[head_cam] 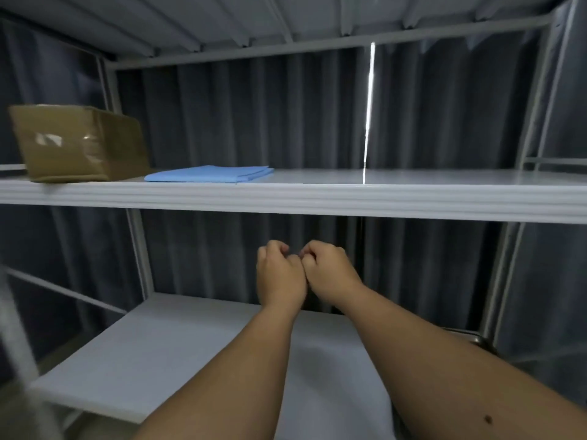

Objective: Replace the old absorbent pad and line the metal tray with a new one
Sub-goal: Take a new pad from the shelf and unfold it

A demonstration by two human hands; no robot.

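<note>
A folded blue absorbent pad (209, 174) lies flat on the upper white shelf (317, 201), left of the middle. Below that shelf, my left hand (279, 274) and my right hand (330, 271) are held side by side with fingers curled into fists, knuckles touching, nothing visibly in them. Under my forearms a white sheet (336, 385) lies on the lower shelf. A dark metal rim, possibly the tray (476, 339), peeks out at the right beyond my right forearm; most of it is hidden.
A taped brown cardboard box (82, 142) stands on the upper shelf at the left, next to the blue pad. Grey curtains hang behind the white metal rack (139, 249). The lower white shelf (143, 350) extends left of my arms.
</note>
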